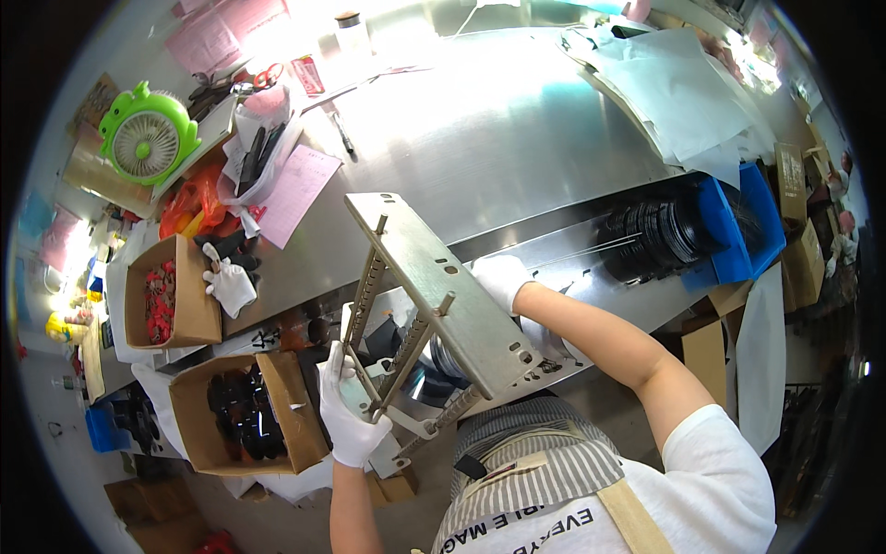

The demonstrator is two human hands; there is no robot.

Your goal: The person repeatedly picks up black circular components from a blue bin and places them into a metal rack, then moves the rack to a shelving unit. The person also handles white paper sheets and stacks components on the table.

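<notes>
Before me stands a metal frame: a flat steel plate (429, 277) with slots and holes, joined to rods that carry coil springs (408, 346). My left hand (349, 415), in a white glove, grips the rod end and lower bracket of this frame at its left side. Beyond the plate's right edge is my right hand (500, 277), also gloved in white; the plate hides part of its fingers, and whether it holds anything cannot be seen. Thin metal rods (588, 247) run from near that hand towards a stack of black rings (647, 232) on the right.
A blue plastic bin (751, 221) stands right of the rings. At left are a carton of red pieces (197, 291), a carton of glossy black parts (291, 408), white gloves (232, 287) and a green fan (145, 138). White sheets (678, 90) cover the steel table's (457, 131) far right.
</notes>
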